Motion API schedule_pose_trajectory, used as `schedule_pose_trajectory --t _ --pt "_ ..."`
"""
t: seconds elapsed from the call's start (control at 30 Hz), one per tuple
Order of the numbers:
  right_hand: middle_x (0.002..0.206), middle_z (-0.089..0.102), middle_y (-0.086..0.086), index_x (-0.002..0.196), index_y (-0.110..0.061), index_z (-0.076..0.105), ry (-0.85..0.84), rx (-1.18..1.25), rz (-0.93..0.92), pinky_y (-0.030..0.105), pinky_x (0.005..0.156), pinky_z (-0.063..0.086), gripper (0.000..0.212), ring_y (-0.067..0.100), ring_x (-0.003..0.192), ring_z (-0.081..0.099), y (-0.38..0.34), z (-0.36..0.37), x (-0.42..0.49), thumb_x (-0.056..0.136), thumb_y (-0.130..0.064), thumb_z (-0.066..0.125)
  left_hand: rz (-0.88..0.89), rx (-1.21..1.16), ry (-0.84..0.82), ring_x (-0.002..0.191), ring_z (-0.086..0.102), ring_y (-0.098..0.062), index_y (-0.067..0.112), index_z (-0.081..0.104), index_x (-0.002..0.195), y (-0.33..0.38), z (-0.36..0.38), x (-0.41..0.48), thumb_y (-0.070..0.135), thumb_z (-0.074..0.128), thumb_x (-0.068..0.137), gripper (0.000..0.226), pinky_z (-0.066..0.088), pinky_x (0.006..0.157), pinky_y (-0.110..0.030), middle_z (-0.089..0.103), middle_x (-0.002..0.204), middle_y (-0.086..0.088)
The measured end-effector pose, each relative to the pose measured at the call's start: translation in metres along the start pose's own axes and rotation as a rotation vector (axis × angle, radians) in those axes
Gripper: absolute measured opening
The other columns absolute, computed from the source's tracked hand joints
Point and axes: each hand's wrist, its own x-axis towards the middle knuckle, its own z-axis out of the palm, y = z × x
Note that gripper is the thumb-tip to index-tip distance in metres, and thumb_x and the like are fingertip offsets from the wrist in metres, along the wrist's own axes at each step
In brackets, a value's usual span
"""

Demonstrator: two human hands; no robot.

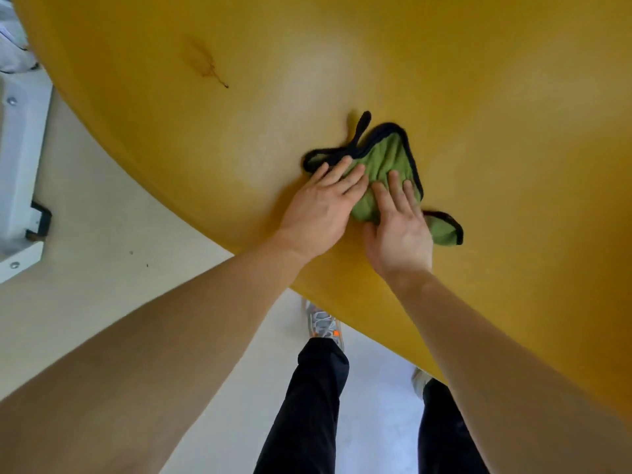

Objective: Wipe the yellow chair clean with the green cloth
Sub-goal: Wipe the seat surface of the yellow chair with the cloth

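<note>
From the head camera, the green cloth (386,159) is lying bunched on the broad curved surface of the yellow chair (478,97), near the chair's lower edge. Its long axis is running from upper left to lower right. A strip of its black edging is sticking up and away from the person, and one black-bordered corner is poking out to the right. No brand, label or writing is showing on the cloth or the chair. The left hand (321,203) is pressing down on the cloth's left end, its fingers straight and spread, with the fingertips lying over the black border. The right hand (400,230) is lying flat just beside it, fingers extended across the middle of the cloth and the palm covering the lower part. Neither hand is curling round the fabric, so most of the cloth is sitting under and ahead of the fingers. A brown stain (207,65) is marking the chair well up and left of the cloth. Below the chair's edge, dark trousers (307,405) and a grey shoe (323,323) are showing over a pale floor (102,217).
</note>
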Motion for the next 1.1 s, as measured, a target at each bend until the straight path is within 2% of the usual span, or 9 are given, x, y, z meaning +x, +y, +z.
schedule_pose_trajectory --t 0.1,0.17,0.33,0.43,0.6,0.73,0.83,0.97,1.1 --pt "0.163 0.028 0.007 0.152 -0.019 0.039 -0.139 0.056 -0.027 0.052 0.117 0.032 0.064 0.031 0.152 0.022 -0.037 0.032 -0.066 0.089 -0.023 0.05 0.184 0.137 -0.152 0.142 0.039 -0.03 0.008 0.054 0.14 -0.035 -0.008 -0.073 0.013 0.028 0.092 0.055 0.035 0.113 -0.048 0.048 0.15 -0.01" --pt "0.166 0.021 0.004 0.157 -0.023 0.027 -0.193 0.111 -0.074 0.049 0.121 0.027 0.063 0.029 0.154 0.013 -0.074 0.042 -0.07 0.098 -0.028 0.048 0.195 0.262 -0.125 0.139 0.044 -0.032 0.008 0.056 0.138 -0.071 -0.03 -0.096 0.013 0.025 0.092 0.055 0.037 0.111 -0.049 0.051 0.147 -0.012" --pt "0.167 0.017 -0.001 0.157 -0.03 0.021 -0.274 0.119 -0.146 0.047 0.122 0.024 0.067 0.026 0.155 0.007 -0.11 0.045 -0.029 0.098 -0.017 0.05 0.028 0.331 -0.171 0.147 0.028 -0.032 0.016 0.045 0.147 -0.096 -0.043 -0.092 0.008 0.052 0.093 0.055 0.028 0.116 -0.048 0.038 0.157 -0.005" --pt "0.165 0.024 -0.001 0.153 -0.025 0.032 -0.298 0.024 -0.11 0.05 0.12 0.027 0.055 0.026 0.154 0.014 -0.072 0.033 -0.056 0.101 -0.017 0.047 -0.017 0.112 -0.219 0.148 0.026 -0.031 0.018 0.048 0.146 -0.042 -0.017 -0.095 0.01 0.055 0.092 0.055 0.031 0.116 -0.05 0.039 0.157 -0.003" --pt "0.151 0.048 -0.003 0.134 -0.027 0.058 -0.415 -0.412 0.074 0.052 0.12 0.022 0.039 0.027 0.145 0.034 0.058 -0.051 -0.139 0.096 -0.026 0.05 0.093 -0.285 -0.207 0.136 0.047 -0.034 0.021 0.062 0.133 0.141 0.027 -0.092 0.033 0.064 0.091 0.044 0.053 0.093 -0.047 0.057 0.143 -0.005" --pt "0.141 0.058 0.007 0.117 -0.023 0.068 -0.294 -0.65 0.318 0.06 0.115 0.025 0.033 0.038 0.134 0.045 0.12 -0.108 -0.202 0.086 -0.023 0.058 0.229 -0.491 -0.131 0.131 0.052 -0.033 0.02 0.062 0.132 0.247 0.024 -0.059 0.027 0.066 0.088 0.044 0.055 0.087 -0.041 0.059 0.141 -0.005" --pt "0.156 0.041 0.013 0.138 -0.025 0.055 -0.23 -0.508 0.366 0.06 0.115 0.026 0.047 0.045 0.142 0.035 0.107 -0.082 -0.209 0.092 -0.02 0.047 0.313 -0.264 -0.09 0.133 0.052 -0.026 0.023 0.062 0.133 0.213 0.027 -0.05 0.026 0.061 0.091 0.042 0.056 0.073 -0.036 0.055 0.144 -0.002" --pt "0.167 0.016 0.006 0.157 -0.028 0.022 -0.301 -0.147 0.199 0.054 0.123 0.015 0.062 0.04 0.152 0.013 0.032 -0.013 -0.167 0.099 -0.019 0.041 0.24 -0.034 -0.127 0.133 0.052 -0.024 0.023 0.065 0.131 0.091 0.023 -0.077 0.017 0.072 0.081 0.05 0.057 0.068 -0.035 0.055 0.145 -0.001" --pt "0.162 0.031 0.0 0.152 -0.028 0.036 -0.336 -0.05 0.059 0.053 0.122 0.017 0.053 0.032 0.152 0.016 -0.002 -0.007 -0.132 0.1 -0.018 0.045 0.171 0.003 -0.217 0.138 0.045 -0.03 0.02 0.058 0.137 0.036 0.013 -0.094 0.02 0.07 0.088 0.051 0.06 0.074 -0.041 0.048 0.15 -0.003"
